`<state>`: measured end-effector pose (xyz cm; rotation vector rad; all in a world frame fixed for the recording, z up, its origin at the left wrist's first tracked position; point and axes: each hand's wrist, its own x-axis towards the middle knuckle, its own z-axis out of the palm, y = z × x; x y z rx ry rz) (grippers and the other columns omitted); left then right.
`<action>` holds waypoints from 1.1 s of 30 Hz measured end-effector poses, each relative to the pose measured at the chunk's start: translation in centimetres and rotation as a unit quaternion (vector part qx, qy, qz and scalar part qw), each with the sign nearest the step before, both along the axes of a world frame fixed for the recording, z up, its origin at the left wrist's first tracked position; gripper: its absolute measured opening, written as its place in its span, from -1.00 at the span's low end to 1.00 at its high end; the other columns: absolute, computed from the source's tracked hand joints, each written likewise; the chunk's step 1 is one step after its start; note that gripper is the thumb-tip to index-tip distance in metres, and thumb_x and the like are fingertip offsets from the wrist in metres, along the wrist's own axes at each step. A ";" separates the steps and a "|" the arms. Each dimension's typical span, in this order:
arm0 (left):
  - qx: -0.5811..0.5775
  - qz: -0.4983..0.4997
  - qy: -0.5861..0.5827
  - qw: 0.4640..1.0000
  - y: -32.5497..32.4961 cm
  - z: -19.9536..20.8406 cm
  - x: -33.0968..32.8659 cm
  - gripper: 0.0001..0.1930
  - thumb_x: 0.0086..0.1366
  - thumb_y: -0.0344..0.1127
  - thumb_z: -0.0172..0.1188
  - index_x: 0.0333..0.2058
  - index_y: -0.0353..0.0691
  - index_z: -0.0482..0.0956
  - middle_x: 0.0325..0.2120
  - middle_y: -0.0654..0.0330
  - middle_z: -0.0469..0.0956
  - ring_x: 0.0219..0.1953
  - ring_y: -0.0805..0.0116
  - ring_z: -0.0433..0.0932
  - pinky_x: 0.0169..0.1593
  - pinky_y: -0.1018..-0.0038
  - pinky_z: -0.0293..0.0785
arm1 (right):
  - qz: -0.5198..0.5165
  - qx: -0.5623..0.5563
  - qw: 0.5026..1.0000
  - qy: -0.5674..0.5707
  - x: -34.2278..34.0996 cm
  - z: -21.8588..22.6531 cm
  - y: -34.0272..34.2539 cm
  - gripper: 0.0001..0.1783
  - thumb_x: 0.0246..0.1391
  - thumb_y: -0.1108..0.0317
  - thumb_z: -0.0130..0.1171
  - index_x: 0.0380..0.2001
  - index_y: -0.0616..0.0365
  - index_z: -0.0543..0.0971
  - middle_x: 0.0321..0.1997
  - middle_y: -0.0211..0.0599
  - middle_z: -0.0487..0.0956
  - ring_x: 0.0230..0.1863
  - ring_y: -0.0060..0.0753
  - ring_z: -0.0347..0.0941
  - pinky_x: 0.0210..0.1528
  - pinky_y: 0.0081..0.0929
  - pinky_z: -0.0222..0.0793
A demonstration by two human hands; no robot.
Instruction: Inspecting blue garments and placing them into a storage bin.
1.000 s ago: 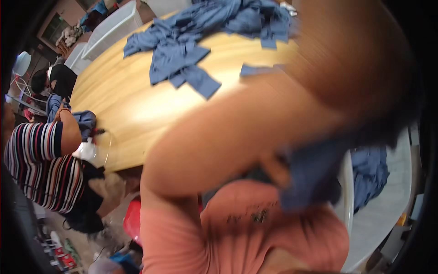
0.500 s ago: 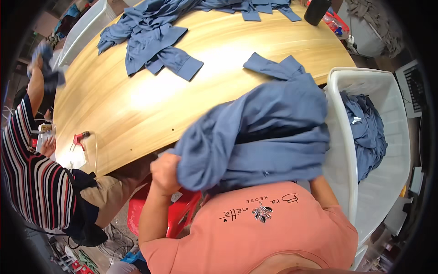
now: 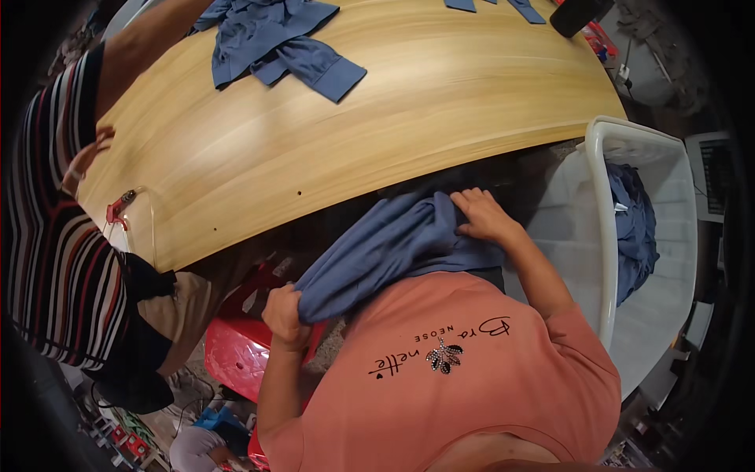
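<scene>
A blue garment [image 3: 377, 252] stretches across my front, below the near edge of the wooden table [image 3: 314, 149]. At its left end my left hand [image 3: 285, 315] is closed round the cloth. My right hand [image 3: 481, 214] grips the garment's upper right part, fingers pressed into the fabric. The lower right of the cloth lies against my lap and is partly hidden by my shirt. Farther off on the table lies a pile of blue garments [image 3: 275, 39], cuffs toward me.
A white plastic tub [image 3: 605, 315] with blue cloth [image 3: 633, 236] in it stands at my right. On the left a co-worker in a striped shirt [image 3: 71, 291] reaches over the table. Red thread snips or a similar tool [image 3: 119, 208] lie at the left edge, by a red stool [image 3: 236, 354].
The garment has come off the table edge down toward my lap and is bunched narrower. My right hand, hidden before, now shows on it. The co-worker's arm has swung over the table.
</scene>
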<state>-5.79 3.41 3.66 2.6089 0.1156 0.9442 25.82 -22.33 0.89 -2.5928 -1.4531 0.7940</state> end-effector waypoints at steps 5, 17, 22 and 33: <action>0.012 0.092 0.059 0.994 0.9 -0.9 -1.5 -0.72 -0.10 -0.59 0.14 -0.32 -0.36 0.42 -0.46 -0.04 0.47 -0.52 0.04 0.47 -0.45 0.38 0.43 | 0.036 0.082 0.994 0.056 0.3 -1.0 -0.1 -0.72 -0.29 0.35 0.17 -0.39 0.19 0.50 -0.38 -0.12 0.50 -0.23 -0.05 0.41 -0.20 -0.25 0.28; -0.712 0.096 0.329 0.613 2.1 -4.0 2.0 -0.81 0.17 -0.31 0.17 -0.58 -0.27 0.52 -0.68 0.41 0.43 -0.65 0.67 0.31 -0.56 0.65 0.23 | -0.232 0.014 0.944 0.235 3.4 2.1 -3.5 -0.58 0.01 0.13 0.13 -0.66 0.30 0.40 -0.66 -0.10 0.38 -0.57 -0.27 0.39 -0.54 -0.41 0.17; -0.640 0.018 0.332 0.692 1.7 -4.2 1.8 -0.78 0.20 -0.29 0.15 -0.58 -0.26 0.50 -0.70 0.43 0.41 -0.65 0.70 0.29 -0.57 0.67 0.20 | -0.127 -0.009 0.992 0.016 1.5 -0.9 -3.1 -0.71 -0.10 0.23 0.19 -0.39 0.25 0.50 -0.36 -0.03 0.51 -0.20 0.04 0.42 -0.15 -0.19 0.32; -0.399 0.046 0.211 0.891 2.1 4.3 2.8 -0.87 0.09 -0.44 0.18 -0.56 -0.37 0.49 -0.70 0.22 0.42 -0.65 0.49 0.37 -0.54 0.57 0.23 | 0.144 0.222 0.918 0.296 -1.6 2.2 6.1 -0.71 -0.16 0.32 0.25 -0.39 0.31 0.49 -0.48 -0.02 0.48 -0.45 -0.02 0.40 -0.38 -0.29 0.32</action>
